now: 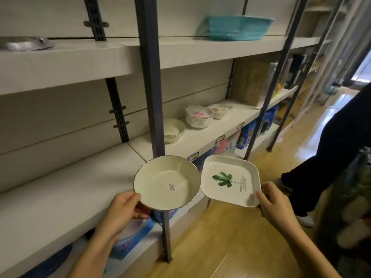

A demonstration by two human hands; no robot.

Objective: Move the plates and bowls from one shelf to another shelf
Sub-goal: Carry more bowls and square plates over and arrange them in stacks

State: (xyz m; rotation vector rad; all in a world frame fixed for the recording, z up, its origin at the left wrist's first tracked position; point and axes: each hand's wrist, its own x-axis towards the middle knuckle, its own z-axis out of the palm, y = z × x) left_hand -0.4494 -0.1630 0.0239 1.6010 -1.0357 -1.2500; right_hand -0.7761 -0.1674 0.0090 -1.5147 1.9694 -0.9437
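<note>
My left hand [122, 212] grips the near rim of a round cream bowl [166, 182] with a scalloped edge and a small sticker inside. My right hand [276, 203] holds a square white plate [230, 180] printed with a green leaf, by its near right corner. Both dishes hang side by side in front of the grey upright post [149, 77], over the middle shelf's [66, 197] front edge. Farther right on the same shelf level stand a stack of round bowls [173, 130], a stack of shaped white plates [198, 118] and another small dish [220, 110].
A turquoise basket [236, 27] sits on the upper shelf, a silvery dish [24, 44] at its left end. Boxes and blue packages fill the lower shelf. A person in dark trousers [331, 149] stands on the wooden floor to the right.
</note>
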